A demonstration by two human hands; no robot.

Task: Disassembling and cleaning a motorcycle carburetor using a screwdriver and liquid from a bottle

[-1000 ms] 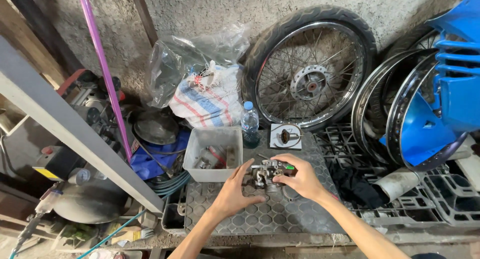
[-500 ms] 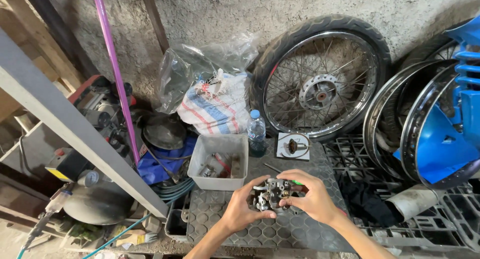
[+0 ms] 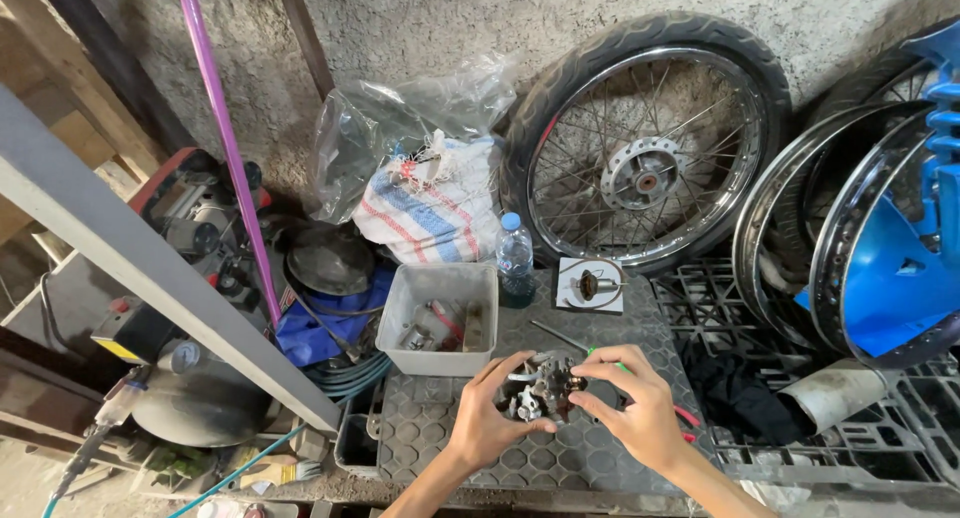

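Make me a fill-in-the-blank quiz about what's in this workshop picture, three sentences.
1. Both hands, left hand and right hand, hold one small grey metal ____ part.
2. The clear plastic water bottle stands right of the white plastic ____.
3. The spoked motorcycle wheel leans against the rough ____.

Missing words: engine; tub; wall

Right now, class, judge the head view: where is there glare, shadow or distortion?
Head view: even daylight, sharp throughout; soft glare on the plastic bag and wheel rim; deep shadow at lower left; wide-lens bending near the edges; the metal part between left hand and right hand is clear, without blur.
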